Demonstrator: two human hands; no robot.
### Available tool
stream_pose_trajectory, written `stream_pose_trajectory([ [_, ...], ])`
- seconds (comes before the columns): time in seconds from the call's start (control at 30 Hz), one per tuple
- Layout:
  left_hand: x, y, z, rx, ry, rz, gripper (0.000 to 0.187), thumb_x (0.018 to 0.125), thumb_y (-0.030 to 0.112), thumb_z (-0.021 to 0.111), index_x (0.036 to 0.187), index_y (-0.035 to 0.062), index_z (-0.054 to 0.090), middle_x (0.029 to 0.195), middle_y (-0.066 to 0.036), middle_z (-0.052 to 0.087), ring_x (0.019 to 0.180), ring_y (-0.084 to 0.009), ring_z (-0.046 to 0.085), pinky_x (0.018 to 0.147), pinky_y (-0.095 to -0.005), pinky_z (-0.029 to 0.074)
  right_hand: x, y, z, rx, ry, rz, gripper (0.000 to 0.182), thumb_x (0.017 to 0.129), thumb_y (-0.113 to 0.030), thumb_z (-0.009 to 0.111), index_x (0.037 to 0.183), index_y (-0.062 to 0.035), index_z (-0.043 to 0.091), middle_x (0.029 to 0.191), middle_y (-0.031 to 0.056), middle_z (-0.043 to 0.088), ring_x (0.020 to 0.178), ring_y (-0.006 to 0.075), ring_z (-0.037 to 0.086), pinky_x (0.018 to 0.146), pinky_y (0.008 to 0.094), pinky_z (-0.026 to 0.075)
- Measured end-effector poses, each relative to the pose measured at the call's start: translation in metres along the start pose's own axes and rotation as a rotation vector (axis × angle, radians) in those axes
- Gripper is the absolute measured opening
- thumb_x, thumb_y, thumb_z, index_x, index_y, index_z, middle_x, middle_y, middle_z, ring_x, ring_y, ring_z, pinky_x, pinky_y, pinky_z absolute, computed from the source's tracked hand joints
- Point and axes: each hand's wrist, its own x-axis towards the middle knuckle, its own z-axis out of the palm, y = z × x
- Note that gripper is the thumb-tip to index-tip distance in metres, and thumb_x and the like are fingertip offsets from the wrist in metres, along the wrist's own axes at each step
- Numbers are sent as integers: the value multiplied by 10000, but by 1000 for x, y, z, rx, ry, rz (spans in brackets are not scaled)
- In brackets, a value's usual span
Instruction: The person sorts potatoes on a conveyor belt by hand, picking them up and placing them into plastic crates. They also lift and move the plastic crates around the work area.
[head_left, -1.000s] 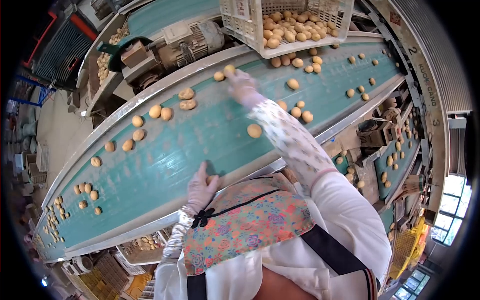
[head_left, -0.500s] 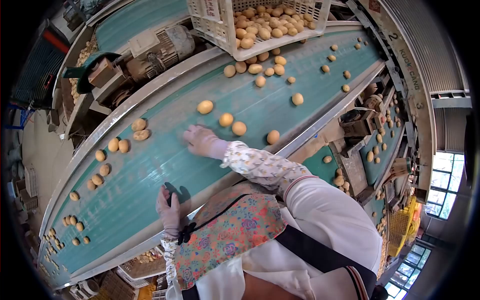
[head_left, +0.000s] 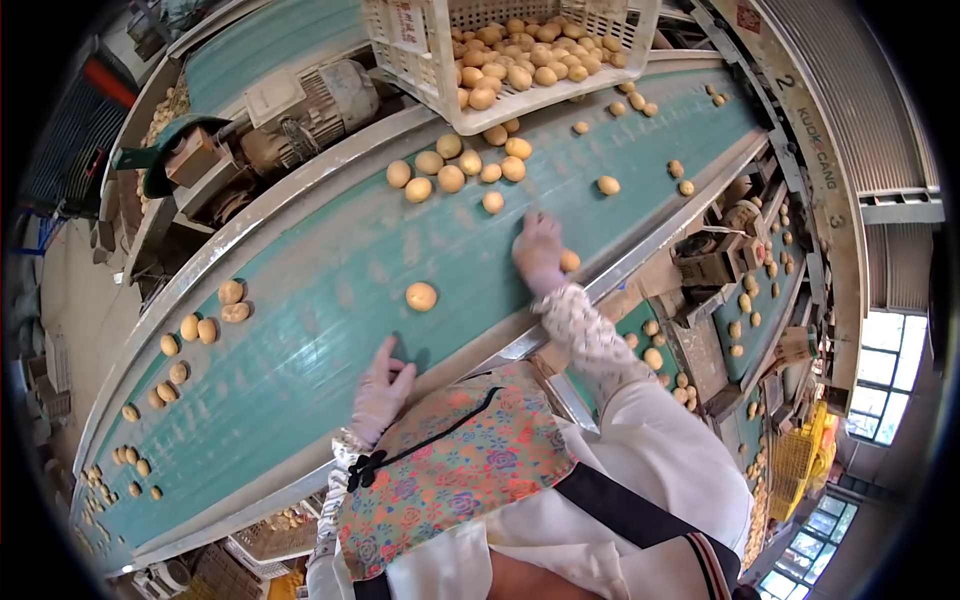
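Observation:
Potatoes lie scattered over a green conveyor belt [head_left: 330, 255]. My right hand [head_left: 540, 250], in a pale thin glove, is low over the belt near its near edge, back upward and fingers curled; what may be under them is hidden. Right beside its wrist side sits one potato [head_left: 569, 260]. My left hand [head_left: 383, 392], also gloved, hovers by the near edge with thumb and fingers apart, holding nothing. A lone potato [head_left: 421, 296] rests just beyond its fingertips. Farther off, a cluster of potatoes [head_left: 451, 178] lies below the crate.
A white plastic crate [head_left: 455, 115] of potatoes stands over the belt's far side. A motor [head_left: 310, 110] is mounted behind the far rail. On the right, a lower belt [head_left: 740, 310] carries more potatoes. The metal rail [head_left: 640, 235] runs along the near edge.
My right hand has moved right along the belt, and my left hand has shifted right and opened out. Potatoes have travelled left and nearer; several near my right hand have gone from the belt's middle.

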Motion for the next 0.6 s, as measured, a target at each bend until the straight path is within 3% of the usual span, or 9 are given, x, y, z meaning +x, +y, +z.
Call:
stream_pose_trajectory([
  [0.1,-1,-16,3,43,-47,20,570,939,265,662,1440,57,487,934,-112,699,843,-237,674,796,-364,537,-12,-38,-35,458,-262,-246,305,798,-145,635,1099,-111,594,1135,150,577,1114,372,562,952,476,494],
  [0.2,-16,-32,-12,27,19,-65,549,941,258,662,1427,56,504,934,-105,701,837,-217,669,790,-350,535,27,-56,-57,572,43,-231,327,828,-111,590,1153,-80,615,1188,198,592,1117,385,568,958,480,493],
  [0.33,-21,-74,-22,-133,181,-148,537,947,250,660,1423,49,512,935,-91,698,836,-178,652,792,-333,527,88,-110,-81,214,-399,-239,304,892,-150,566,1178,-60,614,1267,201,589,1192,386,579,978,455,504],
  [0.37,-26,-65,-26,-107,165,-146,581,984,185,634,1500,34,414,952,-22,613,819,-82,556,732,-237,485,89,-130,-85,163,-480,-213,301,907,-156,555,1187,-60,611,1284,201,586,1206,387,581,983,451,506],
  [0.47,-38,-58,-21,-262,271,-76,592,953,188,657,1474,4,442,941,-71,686,839,-152,634,798,-313,520,73,-158,-86,7,-661,-319,320,923,-137,557,1240,-100,588,1300,197,575,1222,388,594,1000,453,506],
  [0.5,-38,-62,-23,-259,253,-68,649,989,157,627,1550,44,321,955,-24,608,814,-90,549,724,-239,478,56,-161,-88,26,-672,-346,336,913,-131,570,1247,-107,583,1284,198,583,1216,388,597,1001,454,505],
  [0.6,-47,-75,-24,-337,363,-102,643,958,176,650,1516,9,375,987,-60,654,908,-146,608,843,-300,507,12,-160,-92,95,-746,-372,367,885,-111,598,1251,-108,573,1211,192,613,1177,393,609,990,451,508],
])
